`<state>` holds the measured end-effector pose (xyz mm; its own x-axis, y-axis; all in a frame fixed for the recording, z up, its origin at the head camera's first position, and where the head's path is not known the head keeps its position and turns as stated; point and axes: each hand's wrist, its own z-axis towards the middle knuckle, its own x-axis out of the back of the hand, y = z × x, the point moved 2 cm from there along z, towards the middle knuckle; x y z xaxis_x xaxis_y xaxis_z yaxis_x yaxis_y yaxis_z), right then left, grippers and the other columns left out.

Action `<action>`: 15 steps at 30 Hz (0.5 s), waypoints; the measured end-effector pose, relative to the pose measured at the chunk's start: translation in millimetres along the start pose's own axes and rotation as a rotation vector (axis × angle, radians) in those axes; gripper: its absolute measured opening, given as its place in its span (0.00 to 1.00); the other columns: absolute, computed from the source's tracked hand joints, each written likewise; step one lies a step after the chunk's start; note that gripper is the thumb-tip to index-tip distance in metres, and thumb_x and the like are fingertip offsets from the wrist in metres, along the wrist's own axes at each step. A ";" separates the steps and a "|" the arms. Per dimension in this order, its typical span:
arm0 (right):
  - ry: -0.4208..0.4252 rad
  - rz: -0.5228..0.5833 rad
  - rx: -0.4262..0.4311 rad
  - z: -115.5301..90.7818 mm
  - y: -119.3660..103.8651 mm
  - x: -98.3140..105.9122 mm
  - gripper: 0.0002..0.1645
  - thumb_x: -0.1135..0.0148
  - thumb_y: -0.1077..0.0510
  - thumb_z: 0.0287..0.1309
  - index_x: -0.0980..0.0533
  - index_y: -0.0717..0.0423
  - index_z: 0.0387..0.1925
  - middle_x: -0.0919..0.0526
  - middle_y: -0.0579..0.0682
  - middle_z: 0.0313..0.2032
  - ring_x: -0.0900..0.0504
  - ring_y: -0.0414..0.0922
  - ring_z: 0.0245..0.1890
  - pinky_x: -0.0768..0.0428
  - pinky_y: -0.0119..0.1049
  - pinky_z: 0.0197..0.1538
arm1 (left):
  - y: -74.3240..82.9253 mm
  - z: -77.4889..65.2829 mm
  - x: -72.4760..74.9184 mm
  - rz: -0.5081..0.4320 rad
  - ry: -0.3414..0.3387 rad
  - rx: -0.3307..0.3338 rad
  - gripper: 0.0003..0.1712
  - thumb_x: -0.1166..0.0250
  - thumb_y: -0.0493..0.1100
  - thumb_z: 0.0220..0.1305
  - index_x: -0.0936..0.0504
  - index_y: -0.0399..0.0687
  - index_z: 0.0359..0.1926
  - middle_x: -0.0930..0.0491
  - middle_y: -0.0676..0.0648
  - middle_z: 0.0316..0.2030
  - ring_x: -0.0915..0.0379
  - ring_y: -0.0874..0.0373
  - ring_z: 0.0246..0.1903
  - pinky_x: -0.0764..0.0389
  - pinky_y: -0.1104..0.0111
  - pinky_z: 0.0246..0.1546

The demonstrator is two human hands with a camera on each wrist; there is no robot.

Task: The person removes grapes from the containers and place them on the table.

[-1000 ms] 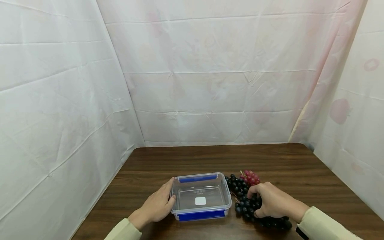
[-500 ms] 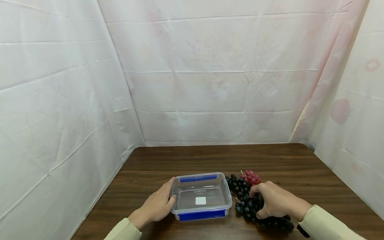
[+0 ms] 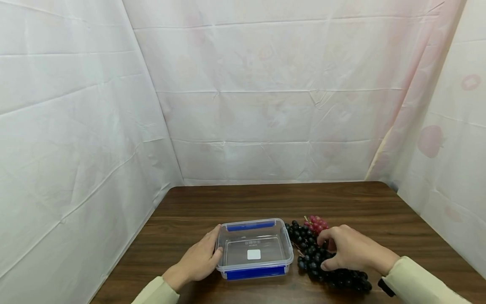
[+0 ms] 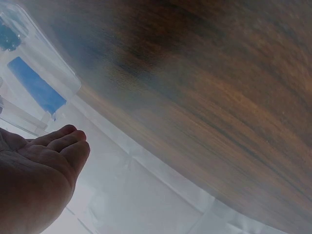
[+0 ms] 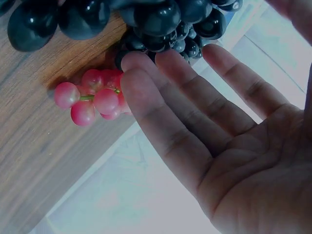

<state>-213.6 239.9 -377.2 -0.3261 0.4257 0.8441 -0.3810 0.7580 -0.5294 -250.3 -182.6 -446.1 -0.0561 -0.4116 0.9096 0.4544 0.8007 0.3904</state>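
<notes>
A clear plastic food container with blue clips stands on the table, a white label inside its outline. Against its left side rests my left hand, thumb at the rim; the left wrist view shows the fingers extended beside a blue clip. Black grapes lie in bunches right of the container. Over them hovers my right hand, thumb and fingers spread apart, hiding part of the bunch. A small bunch of red grapes lies just beyond; in the right wrist view my fingertips overlap these red grapes.
The dark wooden table extends behind the container and grapes to its far edge. Pale cloth sheets hang behind it and along both sides. A black band shows by the right sleeve.
My right hand has loosened, its thumb and fingers parting wider, and risen slightly off the black grapes toward the right. The left hand and the container stay in place.
</notes>
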 end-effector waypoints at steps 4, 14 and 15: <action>0.032 0.001 0.013 -1.0 0.3 0.4 0.29 0.25 0.37 0.55 0.17 0.52 0.50 0.18 0.42 0.33 0.22 0.35 0.30 0.22 0.37 0.30 | -0.3 -0.1 0.0 0.004 0.001 0.001 0.38 0.50 0.47 0.78 0.49 0.37 0.80 0.45 0.39 0.78 0.42 0.39 0.74 0.36 0.45 0.71; 0.166 -0.050 -0.020 -1.3 1.6 -1.8 0.31 0.35 0.28 0.60 0.15 0.49 0.45 0.22 0.37 0.24 0.29 0.34 0.20 0.29 0.33 0.23 | -1.8 -1.8 -1.0 -0.020 -0.004 0.003 0.40 0.51 0.52 0.80 0.53 0.38 0.82 0.45 0.37 0.78 0.41 0.41 0.74 0.34 0.45 0.70; 0.180 -0.057 -0.027 -1.1 2.0 -1.9 0.30 0.36 0.28 0.60 0.15 0.49 0.44 0.23 0.37 0.23 0.29 0.34 0.19 0.30 0.33 0.23 | -2.2 -2.2 -1.0 -0.024 -0.008 0.004 0.40 0.52 0.53 0.81 0.54 0.38 0.82 0.45 0.37 0.78 0.41 0.40 0.73 0.34 0.45 0.70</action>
<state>-212.8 241.2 -379.8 -0.1435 0.4612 0.8756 -0.3704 0.7955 -0.4797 -249.3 -184.8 -448.2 -0.0743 -0.4268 0.9013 0.4489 0.7928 0.4123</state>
